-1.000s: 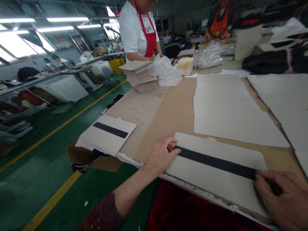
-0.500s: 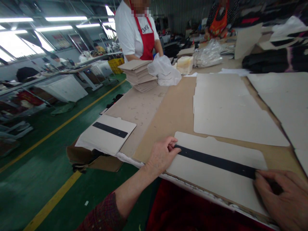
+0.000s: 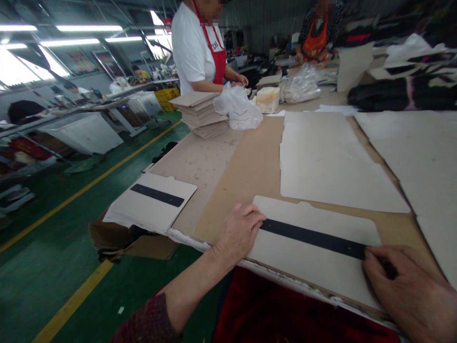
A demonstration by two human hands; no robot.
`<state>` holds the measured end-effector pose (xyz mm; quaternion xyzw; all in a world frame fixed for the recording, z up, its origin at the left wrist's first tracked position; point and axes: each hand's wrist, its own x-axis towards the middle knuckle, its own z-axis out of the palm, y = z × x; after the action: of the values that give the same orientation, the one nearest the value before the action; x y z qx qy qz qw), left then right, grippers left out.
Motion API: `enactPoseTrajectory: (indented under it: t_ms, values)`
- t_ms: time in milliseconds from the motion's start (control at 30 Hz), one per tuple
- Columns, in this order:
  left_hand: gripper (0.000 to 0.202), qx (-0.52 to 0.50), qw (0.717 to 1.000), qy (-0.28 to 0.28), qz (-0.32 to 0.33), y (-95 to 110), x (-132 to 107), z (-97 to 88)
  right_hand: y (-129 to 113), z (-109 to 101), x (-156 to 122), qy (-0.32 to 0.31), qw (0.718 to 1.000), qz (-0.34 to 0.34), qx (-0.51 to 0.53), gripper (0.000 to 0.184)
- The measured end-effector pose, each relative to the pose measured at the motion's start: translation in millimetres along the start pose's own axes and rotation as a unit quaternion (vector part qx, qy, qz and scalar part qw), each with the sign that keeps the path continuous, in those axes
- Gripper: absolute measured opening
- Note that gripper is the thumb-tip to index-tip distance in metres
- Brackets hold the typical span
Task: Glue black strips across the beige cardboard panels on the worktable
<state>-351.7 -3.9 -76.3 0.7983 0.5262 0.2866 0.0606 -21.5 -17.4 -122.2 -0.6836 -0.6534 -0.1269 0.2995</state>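
Observation:
A long black strip (image 3: 314, 237) lies across a pale cardboard panel (image 3: 303, 274) at the table's front edge. With bent fingers and thumb, my left hand (image 3: 240, 229) grips the strip's left end. At the other end, the fingertips of my right hand (image 3: 403, 281) pinch the strip's right tip. Small dots, perhaps holes, show near both ends of the strip. To the left lies another pale panel (image 3: 143, 212) with a shorter-looking black strip (image 3: 157, 195) on it.
Large pale sheets (image 3: 332, 162) cover the table beyond my right hand. Farther back are a stack of cardboard pieces (image 3: 205, 114), a white plastic bag (image 3: 239, 109) and a yellowish block (image 3: 267, 99). A co-worker in a red apron (image 3: 219, 57) stands behind the stack. An open carton (image 3: 150, 245) sits below the left edge.
My left fingers have shifted over the strip's end, its thumb now less visible. The right hand keeps its pinch. The whole view has swung slightly, and the co-worker's hands have come up into sight.

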Motion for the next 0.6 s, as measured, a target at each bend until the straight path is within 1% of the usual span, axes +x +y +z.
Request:
enactPoseTrajectory:
  t_ms: [33, 100, 200, 267, 333, 400, 500, 600]
  values:
    - [0.018, 0.020, 0.999, -0.025, 0.029, 1, 0, -0.1, -3, -5, 0, -0.005, 0.999, -0.031, -0.021, 0.021]
    - [0.024, 0.072, 0.992, -0.075, 0.065, 4, -1, -1.6, -10, -16, -1, -0.026, 0.994, -0.088, -0.054, 0.024]
    - [0.029, 0.159, 0.973, -0.147, 0.085, 12, 0, -6.6, -20, -34, -1, -0.087, 0.982, -0.148, -0.080, 0.025]
    - [0.035, 0.195, 0.958, -0.181, 0.107, 17, 0, -9.7, -24, -43, -2, -0.116, 0.968, -0.192, -0.109, 0.036]
    - [0.041, 0.213, 0.951, -0.193, 0.117, 20, 0, -11.5, -26, -48, -3, -0.129, 0.953, -0.234, -0.146, 0.050]
    - [0.046, 0.221, 0.947, -0.202, 0.117, 22, 0, -12.1, -26, -51, -5, -0.130, 0.938, -0.268, -0.177, 0.057]
    - [0.049, 0.230, 0.942, -0.217, 0.115, 20, 0, -11.6, -26, -53, -4, -0.137, 0.928, -0.290, -0.187, 0.060]
    - [0.049, 0.234, 0.939, -0.221, 0.124, 17, 3, -9.0, -28, -53, 1, -0.164, 0.929, -0.279, -0.181, 0.058]
